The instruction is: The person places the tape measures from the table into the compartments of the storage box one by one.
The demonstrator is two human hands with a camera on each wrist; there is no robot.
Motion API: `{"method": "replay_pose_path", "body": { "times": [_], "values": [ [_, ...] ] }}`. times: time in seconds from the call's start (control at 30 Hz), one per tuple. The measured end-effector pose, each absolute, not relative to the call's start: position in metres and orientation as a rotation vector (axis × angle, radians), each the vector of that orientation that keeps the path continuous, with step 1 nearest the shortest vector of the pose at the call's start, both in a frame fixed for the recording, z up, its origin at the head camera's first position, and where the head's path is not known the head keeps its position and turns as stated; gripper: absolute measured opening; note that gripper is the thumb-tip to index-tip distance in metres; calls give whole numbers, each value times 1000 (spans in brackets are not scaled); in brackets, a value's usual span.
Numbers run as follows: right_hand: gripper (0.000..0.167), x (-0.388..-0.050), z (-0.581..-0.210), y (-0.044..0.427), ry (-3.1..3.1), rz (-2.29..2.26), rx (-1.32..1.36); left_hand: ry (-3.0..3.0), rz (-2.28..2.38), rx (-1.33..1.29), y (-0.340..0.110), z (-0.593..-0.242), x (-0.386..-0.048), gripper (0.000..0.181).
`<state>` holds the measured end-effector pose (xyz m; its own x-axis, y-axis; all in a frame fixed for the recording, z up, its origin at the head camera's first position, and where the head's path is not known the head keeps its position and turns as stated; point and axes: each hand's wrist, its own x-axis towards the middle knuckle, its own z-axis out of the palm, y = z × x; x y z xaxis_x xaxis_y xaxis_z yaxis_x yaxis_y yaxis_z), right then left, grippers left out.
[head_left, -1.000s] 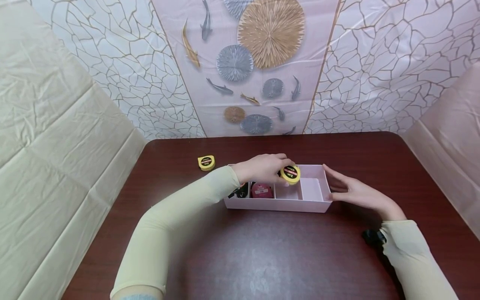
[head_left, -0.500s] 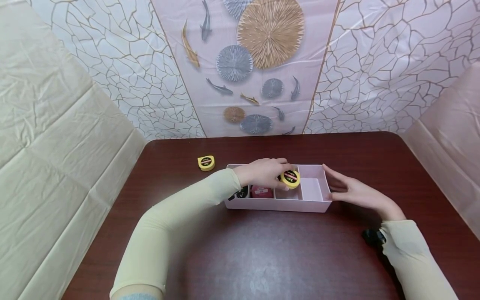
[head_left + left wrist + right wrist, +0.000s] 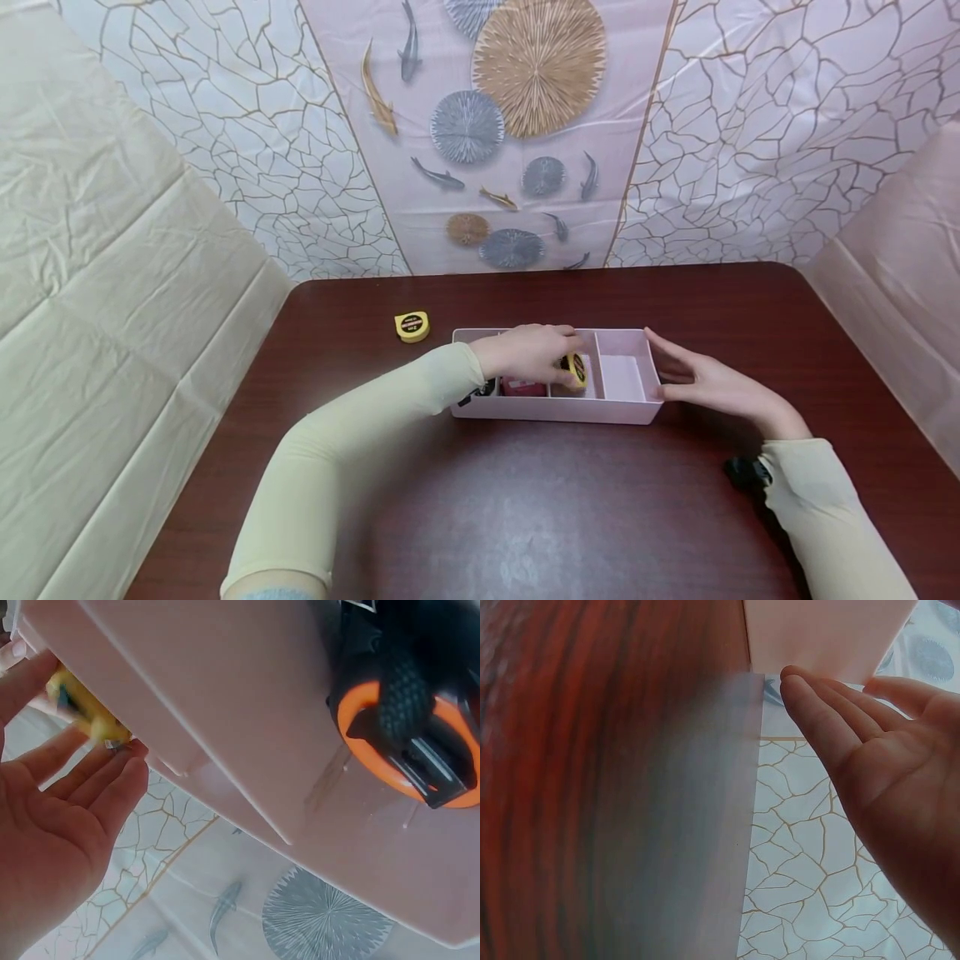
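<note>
My left hand point(image 3: 531, 353) pinches a yellow tape measure point(image 3: 576, 372) between thumb and fingers, low inside the third compartment from the left of a pale pink divided box point(image 3: 555, 410). In the left wrist view the tape measure point(image 3: 88, 709) looks blurred at the fingertips. A red round item point(image 3: 522, 387) lies in the second compartment, partly covered by the hand. The leftmost compartment holds a black tape measure with an orange ring point(image 3: 409, 739), mostly hidden from the head view by the sleeve. At the box's right end, my right hand point(image 3: 720, 385) touches the wall with straight fingers.
Another yellow tape measure point(image 3: 412, 327) lies on the dark red-brown table point(image 3: 517, 500), behind and left of the box. A patterned cloth point(image 3: 510, 150) hangs along the table's far edge, and plain cloth walls stand on both sides.
The left hand has lowered the yellow tape measure into the third compartment, and the tape measure has tipped from face-up to more upright. The right hand has stayed at the box's end.
</note>
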<state>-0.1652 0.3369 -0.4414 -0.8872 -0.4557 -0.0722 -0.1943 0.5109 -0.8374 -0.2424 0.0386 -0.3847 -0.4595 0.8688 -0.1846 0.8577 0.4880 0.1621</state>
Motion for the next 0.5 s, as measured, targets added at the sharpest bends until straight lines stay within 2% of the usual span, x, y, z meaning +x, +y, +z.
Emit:
{"method": "replay_pose_path", "body": {
  "times": [0.13,0.5],
  "values": [
    [92,-165,-441,337,2473,-1314,-544,2533,82,1488,38,-384,-244,51],
    [91,-165,-440,336,2470,-1317,-549,2521,74,1451,35,-385,-244,53]
  ]
}}
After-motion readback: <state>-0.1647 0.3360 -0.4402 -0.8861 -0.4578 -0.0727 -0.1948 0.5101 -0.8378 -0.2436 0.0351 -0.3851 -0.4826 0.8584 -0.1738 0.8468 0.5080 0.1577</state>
